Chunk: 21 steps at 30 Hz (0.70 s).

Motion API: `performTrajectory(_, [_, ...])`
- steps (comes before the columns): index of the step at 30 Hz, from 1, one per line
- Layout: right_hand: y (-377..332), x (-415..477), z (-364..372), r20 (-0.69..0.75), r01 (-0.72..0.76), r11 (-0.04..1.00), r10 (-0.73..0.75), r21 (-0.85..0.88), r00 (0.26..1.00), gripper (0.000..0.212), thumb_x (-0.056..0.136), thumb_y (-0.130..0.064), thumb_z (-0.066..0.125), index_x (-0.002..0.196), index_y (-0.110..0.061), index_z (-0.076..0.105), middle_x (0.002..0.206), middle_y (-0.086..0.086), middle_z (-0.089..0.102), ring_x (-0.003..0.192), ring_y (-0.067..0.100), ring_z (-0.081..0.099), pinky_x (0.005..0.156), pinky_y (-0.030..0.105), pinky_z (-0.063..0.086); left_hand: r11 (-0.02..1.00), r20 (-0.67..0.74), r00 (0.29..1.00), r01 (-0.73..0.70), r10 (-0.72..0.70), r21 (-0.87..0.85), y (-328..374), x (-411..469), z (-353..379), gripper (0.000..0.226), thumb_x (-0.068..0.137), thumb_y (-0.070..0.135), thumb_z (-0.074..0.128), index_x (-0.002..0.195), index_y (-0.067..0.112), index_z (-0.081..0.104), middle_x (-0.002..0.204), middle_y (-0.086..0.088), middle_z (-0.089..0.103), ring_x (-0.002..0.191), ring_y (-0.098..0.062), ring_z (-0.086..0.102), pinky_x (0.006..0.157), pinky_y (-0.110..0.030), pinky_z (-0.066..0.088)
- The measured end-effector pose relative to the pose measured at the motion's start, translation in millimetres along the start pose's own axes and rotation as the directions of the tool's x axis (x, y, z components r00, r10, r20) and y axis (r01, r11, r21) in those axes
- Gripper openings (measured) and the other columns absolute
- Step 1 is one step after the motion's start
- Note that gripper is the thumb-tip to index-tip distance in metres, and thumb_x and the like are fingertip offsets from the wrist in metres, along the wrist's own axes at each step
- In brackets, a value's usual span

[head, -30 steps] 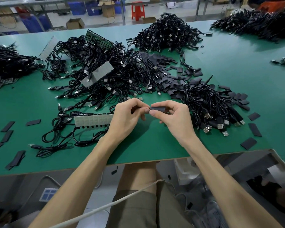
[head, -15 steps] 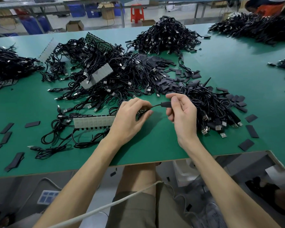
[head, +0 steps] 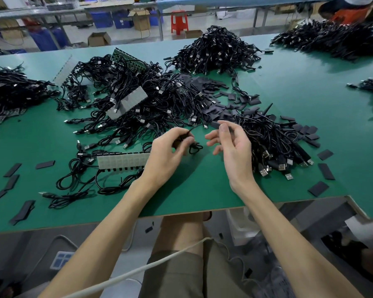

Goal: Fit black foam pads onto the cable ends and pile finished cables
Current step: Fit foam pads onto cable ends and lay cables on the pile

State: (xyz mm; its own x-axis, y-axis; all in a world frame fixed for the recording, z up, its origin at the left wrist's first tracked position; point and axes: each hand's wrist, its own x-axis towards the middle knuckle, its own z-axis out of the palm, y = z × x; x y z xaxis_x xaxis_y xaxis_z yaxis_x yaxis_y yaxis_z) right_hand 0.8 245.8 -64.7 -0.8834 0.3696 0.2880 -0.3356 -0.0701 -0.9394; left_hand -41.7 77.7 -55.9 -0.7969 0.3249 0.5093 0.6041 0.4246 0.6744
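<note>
Black cable [head: 191, 145], left hand [head: 170, 151] gripping, right hand [head: 235, 147] pinching

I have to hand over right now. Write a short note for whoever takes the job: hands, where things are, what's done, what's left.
Left hand grips the coiled cable. Right hand pinches that cable's padded end.
Loose foam pads lie on the table beyond the hands. A tangle of cables sits to the left. A pile of cables lies beside the right hand, likely the finished ones.
Done: this cable looks padded.
Left: drop it on the pile, then pad the cables in the tangle.
</note>
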Motion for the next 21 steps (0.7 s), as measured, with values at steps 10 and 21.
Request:
performTrajectory(10, [11.4, 5.4, 4.2, 0.073, -0.185, 0.957, 0.206, -0.225, 0.976, 0.022, 0.105, -0.005, 0.047, 0.109, -0.022, 0.060, 0.085, -0.006, 0.075, 0.074, 0.009, 0.068, 0.069, 0.035, 0.051, 0.737, 0.257, 0.925, 0.377, -0.278, -0.561, 55.2, 77.0, 13.4, 0.025, 0.101, 0.016, 0.062, 0.101, -0.007, 0.070, 0.072, -0.010, 0.064, 0.052, -0.014, 0.054, 0.057, -0.028, 0.050])
performTrajectory(21, [10.9, 9.9, 2.9, 0.077, -0.189, 0.969, 0.203, -0.162, 0.976, 0.017, 0.102, -0.008, 0.049, 0.095, -0.010, 0.064, 0.072, -0.002, 0.074, 0.062, 0.013, 0.069, 0.053, 0.021, 0.048, 0.673, 0.500, 0.838, 0.500, -0.218, -0.545, 65.2, 77.9, 51.2, 0.041, 0.100, 0.017, 0.064, 0.135, -0.004, 0.056, 0.121, -0.017, 0.069, 0.108, -0.026, 0.072, 0.099, -0.037, 0.056])
